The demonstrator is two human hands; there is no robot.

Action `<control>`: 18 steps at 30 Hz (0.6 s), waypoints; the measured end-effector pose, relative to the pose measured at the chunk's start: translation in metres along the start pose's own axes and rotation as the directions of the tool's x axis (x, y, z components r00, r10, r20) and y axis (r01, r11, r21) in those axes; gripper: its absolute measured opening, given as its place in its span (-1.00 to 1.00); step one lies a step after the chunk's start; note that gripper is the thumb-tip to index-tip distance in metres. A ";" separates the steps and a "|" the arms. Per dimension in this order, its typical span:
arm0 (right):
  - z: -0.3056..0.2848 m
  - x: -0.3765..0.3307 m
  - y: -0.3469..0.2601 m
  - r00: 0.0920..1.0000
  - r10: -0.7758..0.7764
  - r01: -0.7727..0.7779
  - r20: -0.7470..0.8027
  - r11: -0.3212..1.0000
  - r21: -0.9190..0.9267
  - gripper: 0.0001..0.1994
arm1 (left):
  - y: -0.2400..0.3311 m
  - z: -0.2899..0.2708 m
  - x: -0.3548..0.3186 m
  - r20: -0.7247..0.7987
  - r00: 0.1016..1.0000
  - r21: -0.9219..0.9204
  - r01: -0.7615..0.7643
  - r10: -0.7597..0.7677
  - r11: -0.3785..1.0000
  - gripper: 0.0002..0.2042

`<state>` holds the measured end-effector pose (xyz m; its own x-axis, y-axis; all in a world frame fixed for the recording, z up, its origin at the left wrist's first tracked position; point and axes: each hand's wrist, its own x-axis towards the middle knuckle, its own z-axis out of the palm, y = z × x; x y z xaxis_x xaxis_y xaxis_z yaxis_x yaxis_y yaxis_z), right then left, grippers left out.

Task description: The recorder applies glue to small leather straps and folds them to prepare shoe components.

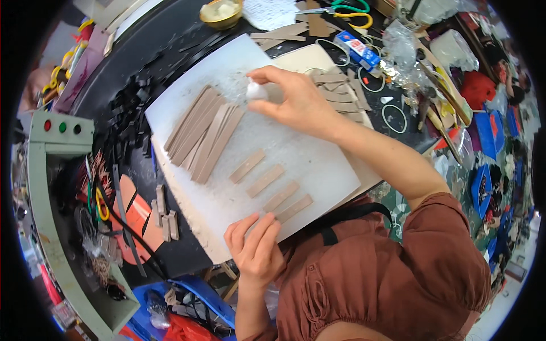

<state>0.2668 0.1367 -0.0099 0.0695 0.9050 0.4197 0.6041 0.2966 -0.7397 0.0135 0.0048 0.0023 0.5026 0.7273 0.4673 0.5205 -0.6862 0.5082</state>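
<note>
My right hand (298, 102) reaches over the white board (335, 173), thumb and forefinger closed around a small white bottle (257, 91) with a narrow tip. Near the board's front edge, my left hand (254, 250) has its fingers bent and pressed together. Its fingertips are by the lower end of a short taupe strip (294, 208); whether they hold anything is hidden. Several short strips (265, 181) lie apart in a slanting row. Longer taupe strips (202, 131) are bunched on the board's left half.
Black strips (133, 108) heap left of the board. Small taupe loops (165, 219) sit by an orange piece (136, 221). Behind are a yellow bowl (222, 16) and scissors (358, 20). More strips (341, 94), a blue box (356, 50) and hand tools (441, 125) lie to the right.
</note>
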 end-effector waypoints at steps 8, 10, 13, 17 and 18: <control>-0.108 -0.029 0.048 0.998 -0.054 0.062 0.031 0.850 -0.523 -0.79 | 0.000 0.004 0.001 -0.037 0.998 -0.058 0.042 -0.044 0.997 -0.64; -0.108 -0.034 0.056 0.995 0.046 -0.007 0.089 0.915 -0.404 -0.80 | 0.001 0.004 -0.001 -0.060 0.996 -0.062 0.061 -0.065 0.996 -0.66; -0.101 -0.037 0.061 1.000 0.009 0.003 0.029 0.921 -0.389 -0.84 | 0.003 0.005 -0.006 -0.099 0.992 -0.016 0.077 -0.079 0.997 -0.72; -0.115 -0.050 0.028 0.998 -0.054 0.039 -0.036 0.942 -0.333 -0.81 | 0.007 0.009 -0.001 -0.072 0.996 -0.024 0.055 -0.057 0.998 -0.72; -0.117 -0.061 0.009 0.999 -0.041 0.034 -0.016 0.951 -0.308 -0.80 | 0.009 0.012 0.000 -0.075 0.996 -0.016 0.042 -0.043 0.999 -0.73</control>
<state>0.3607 0.0489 0.0198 0.0574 0.8870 0.4582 0.8214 0.2189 -0.5266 0.0264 -0.0017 -0.0017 0.4265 0.7552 0.4977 0.5303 -0.6546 0.5388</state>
